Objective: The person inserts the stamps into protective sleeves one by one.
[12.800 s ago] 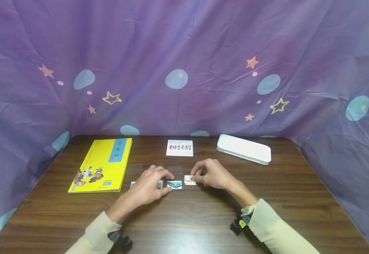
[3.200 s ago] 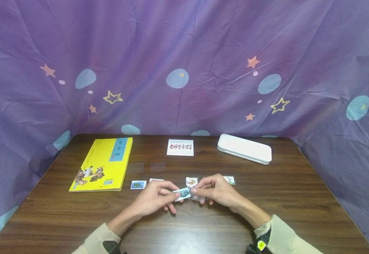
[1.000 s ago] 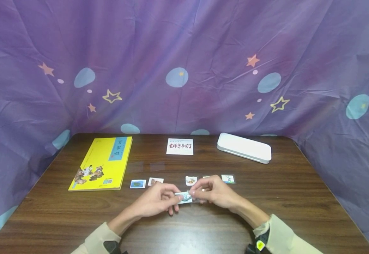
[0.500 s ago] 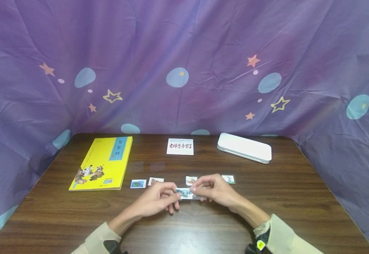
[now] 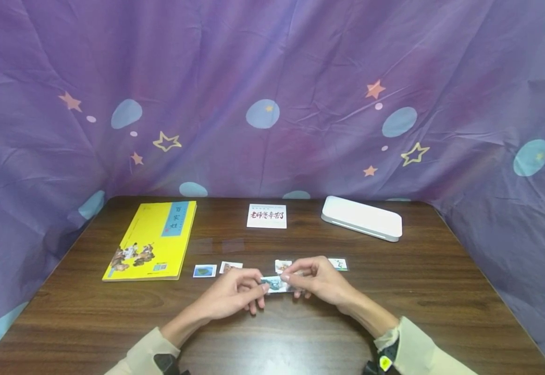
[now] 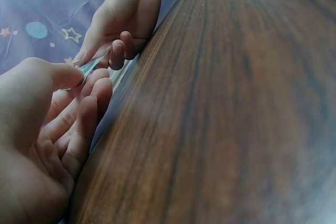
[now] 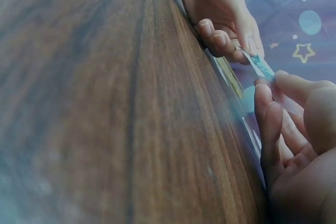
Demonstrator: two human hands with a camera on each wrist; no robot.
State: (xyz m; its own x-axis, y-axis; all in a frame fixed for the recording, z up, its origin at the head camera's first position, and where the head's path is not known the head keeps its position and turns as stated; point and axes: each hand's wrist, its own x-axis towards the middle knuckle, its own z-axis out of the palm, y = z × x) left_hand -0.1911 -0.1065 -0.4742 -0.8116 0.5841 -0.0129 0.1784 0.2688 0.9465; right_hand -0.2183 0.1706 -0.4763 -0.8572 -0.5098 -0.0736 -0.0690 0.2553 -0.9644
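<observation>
Head view: wood-grain worktop [image 5: 89, 323], purple patterned curtain [image 5: 263, 62] beyond its far edge. Over it, well in from both side edges, I pinch one blue-green card [image 5: 274, 284]: left hand [image 5: 237, 294] at the left end, right hand [image 5: 320, 281] at the right, thumbs against fingers. Counted lying: four small picture cards [image 5: 204, 271] visible, one yellow book [image 5: 148, 245] near the left edge, one white lettered card [image 5: 266, 216] near the far edge, one white case [image 5: 361, 217] toward the far right corner.

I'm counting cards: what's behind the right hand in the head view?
Behind the bare right hand, a small white rectangular orange-printed card and a white green-printed card show partly; whatever the hand covers between them cannot be seen.
</observation>
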